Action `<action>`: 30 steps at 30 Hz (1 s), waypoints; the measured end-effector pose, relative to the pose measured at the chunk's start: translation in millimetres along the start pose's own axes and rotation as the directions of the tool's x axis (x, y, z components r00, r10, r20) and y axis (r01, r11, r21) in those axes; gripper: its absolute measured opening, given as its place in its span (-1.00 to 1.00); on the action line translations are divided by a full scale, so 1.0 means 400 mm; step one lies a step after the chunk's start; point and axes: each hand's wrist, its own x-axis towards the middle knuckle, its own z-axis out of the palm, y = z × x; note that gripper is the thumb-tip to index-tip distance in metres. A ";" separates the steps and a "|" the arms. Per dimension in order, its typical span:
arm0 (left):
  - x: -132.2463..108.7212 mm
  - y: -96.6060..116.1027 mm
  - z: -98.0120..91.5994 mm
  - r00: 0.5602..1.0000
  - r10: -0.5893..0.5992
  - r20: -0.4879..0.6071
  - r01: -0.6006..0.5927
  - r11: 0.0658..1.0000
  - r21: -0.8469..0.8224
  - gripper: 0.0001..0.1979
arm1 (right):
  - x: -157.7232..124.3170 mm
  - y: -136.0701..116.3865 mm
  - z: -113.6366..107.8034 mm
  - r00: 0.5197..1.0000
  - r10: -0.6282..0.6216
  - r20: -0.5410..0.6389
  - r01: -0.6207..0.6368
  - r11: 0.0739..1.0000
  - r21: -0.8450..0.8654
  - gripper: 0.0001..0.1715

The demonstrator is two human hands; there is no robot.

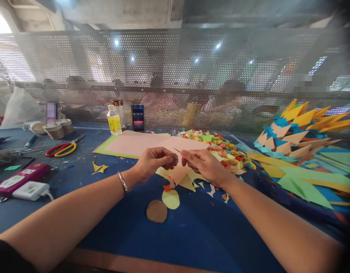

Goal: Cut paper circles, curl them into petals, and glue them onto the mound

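My left hand (156,163) is closed, with a small brown piece (173,155) pinched between thumb and fingers; most of it is hidden. Just to its right, my right hand (204,165) grips a thin pointed tool (177,150), whose tip sticks out toward the left hand. The tool's kind is too small to tell. Below both hands, a round brown cardboard disc (157,211) lies on the blue table, touching or slightly beside a pale yellow paper disc (171,199). Pink paper sheets (135,143) and cut yellow scraps (189,180) lie behind and under the hands.
Red-and-yellow scissors (66,148), a magenta power strip (22,179) and a white charger (31,190) are at left. A yellow-labelled bottle (114,120) and a phone (138,117) stand behind. Colourful paper bits (228,149) and a spiky paper construction (294,131) occupy the right.
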 end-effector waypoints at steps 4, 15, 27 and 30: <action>0.000 0.000 0.004 0.999 -0.042 -0.022 0.041 0.998 -0.037 -0.77 | 0.001 0.004 -0.003 1.000 0.025 -0.006 -0.025 0.997 0.066 -0.43; -0.001 0.010 0.019 0.969 -0.092 -0.230 0.068 0.992 -0.109 -0.79 | 0.005 0.012 0.003 0.999 0.028 -0.024 -0.027 0.997 0.068 -0.43; -0.012 0.017 0.040 0.965 -0.074 -0.250 0.053 0.995 -0.089 -0.77 | -0.003 -0.003 0.031 0.991 -0.053 -0.126 0.055 0.998 0.013 -0.50; -0.015 0.018 0.042 0.970 -0.096 -0.224 0.075 0.992 -0.100 -0.74 | -0.001 -0.007 0.035 0.985 -0.082 -0.150 0.086 0.996 0.018 -0.54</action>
